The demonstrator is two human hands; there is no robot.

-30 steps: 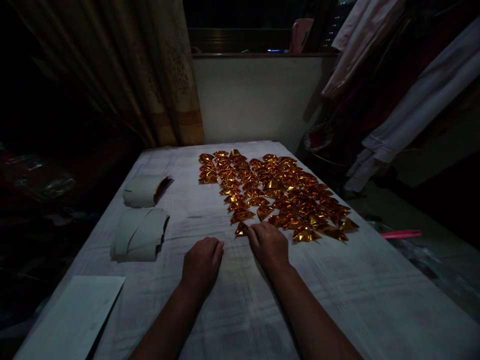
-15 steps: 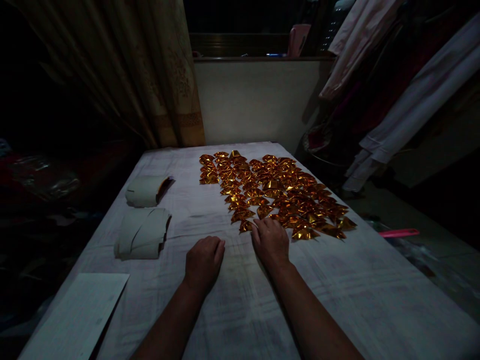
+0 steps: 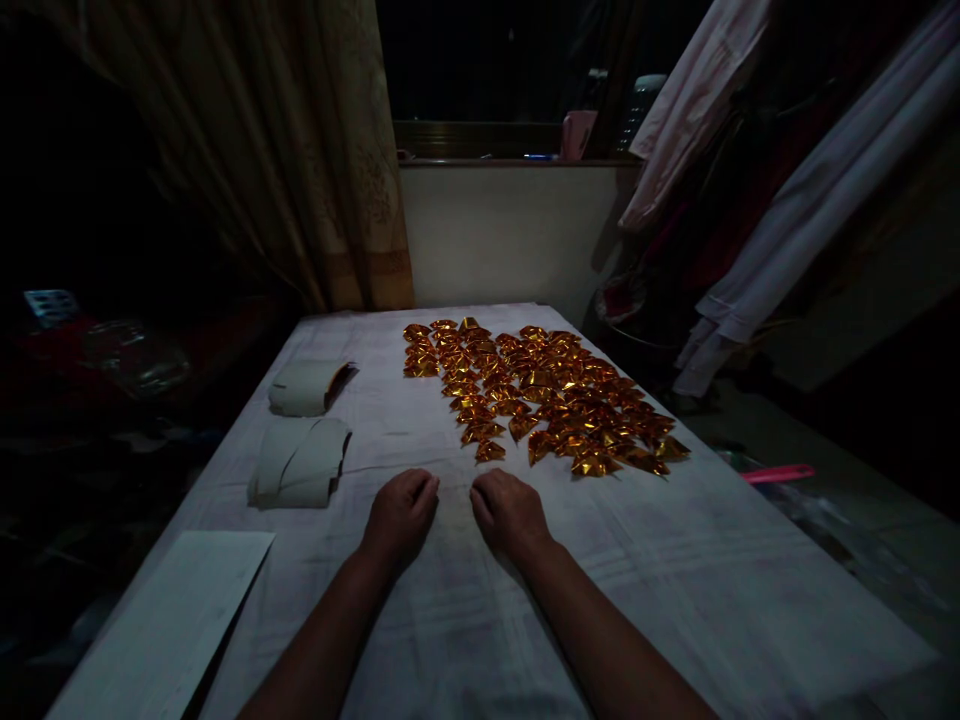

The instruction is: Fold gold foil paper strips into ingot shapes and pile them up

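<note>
More gap now btwn R hand [image 3: 511, 512] & nearest foil pc [image 3: 490, 452]

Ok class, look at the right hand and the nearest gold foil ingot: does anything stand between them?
Nothing visible does. The right hand is just short of the nearest gold foil ingot, with only a strip of pale cloth between.

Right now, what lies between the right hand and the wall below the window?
The head view shows gold foil pieces on pale cloth between the right hand and wall.
</note>
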